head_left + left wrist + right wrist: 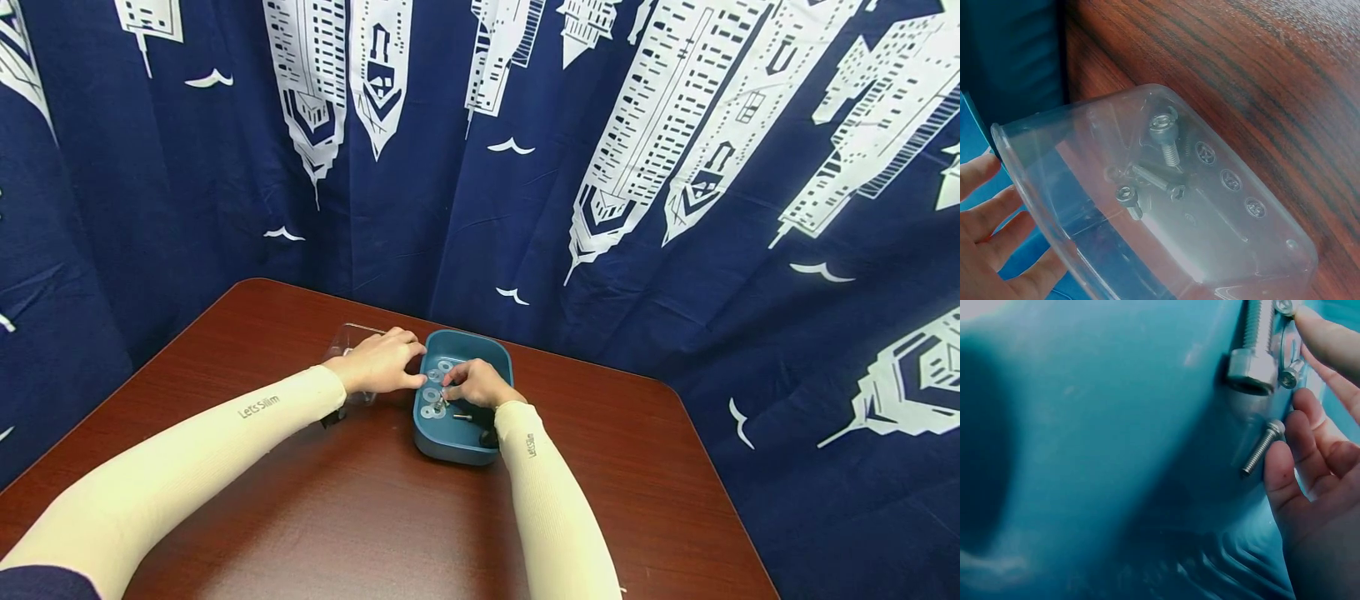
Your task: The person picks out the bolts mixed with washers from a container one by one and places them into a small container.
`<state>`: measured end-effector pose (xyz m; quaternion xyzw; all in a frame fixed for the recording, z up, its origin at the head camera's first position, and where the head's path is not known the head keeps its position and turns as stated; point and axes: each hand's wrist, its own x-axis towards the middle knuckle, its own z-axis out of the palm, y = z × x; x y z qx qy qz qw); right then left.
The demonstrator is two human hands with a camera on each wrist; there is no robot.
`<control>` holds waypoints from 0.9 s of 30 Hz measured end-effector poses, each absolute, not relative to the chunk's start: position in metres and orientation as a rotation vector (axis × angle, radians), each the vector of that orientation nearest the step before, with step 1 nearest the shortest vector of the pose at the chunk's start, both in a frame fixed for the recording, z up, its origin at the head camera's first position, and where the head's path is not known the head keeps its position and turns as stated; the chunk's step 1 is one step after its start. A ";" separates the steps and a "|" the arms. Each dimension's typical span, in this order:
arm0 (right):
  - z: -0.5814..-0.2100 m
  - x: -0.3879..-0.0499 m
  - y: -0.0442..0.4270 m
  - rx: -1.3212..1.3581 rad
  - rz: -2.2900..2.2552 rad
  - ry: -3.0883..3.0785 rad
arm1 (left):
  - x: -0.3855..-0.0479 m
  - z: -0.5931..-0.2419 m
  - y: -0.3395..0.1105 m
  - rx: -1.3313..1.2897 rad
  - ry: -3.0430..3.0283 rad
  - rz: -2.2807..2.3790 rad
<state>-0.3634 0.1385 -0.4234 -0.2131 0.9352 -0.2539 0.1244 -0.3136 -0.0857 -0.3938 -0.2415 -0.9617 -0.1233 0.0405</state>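
My right hand reaches into a blue bin, fingers bent down among metal screws and clear discs. In the right wrist view, a fingertip touches a screw head at the top edge; whether the fingers pinch it is hidden. A large socket-head bolt and a small screw lie close by. My left hand is at the bin's left rim, its fingers spread and holding nothing visible. Beside it stands a clear plastic box containing several bolts.
Both containers stand on a reddish-brown wooden table, toward its back edge. A dark blue curtain with white building prints hangs behind. The bin's raised walls surround my right hand, and the clear box lies under my left wrist.
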 end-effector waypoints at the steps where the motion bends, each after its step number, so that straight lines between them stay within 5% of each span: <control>1: -0.424 -0.363 0.138 -0.623 -0.750 2.727 | -0.313 -0.394 -0.086 -0.742 -2.944 -0.375; 27: -0.430 -0.365 0.134 -0.578 -0.823 2.710 | -0.314 -0.396 -0.085 -0.736 -2.947 -0.352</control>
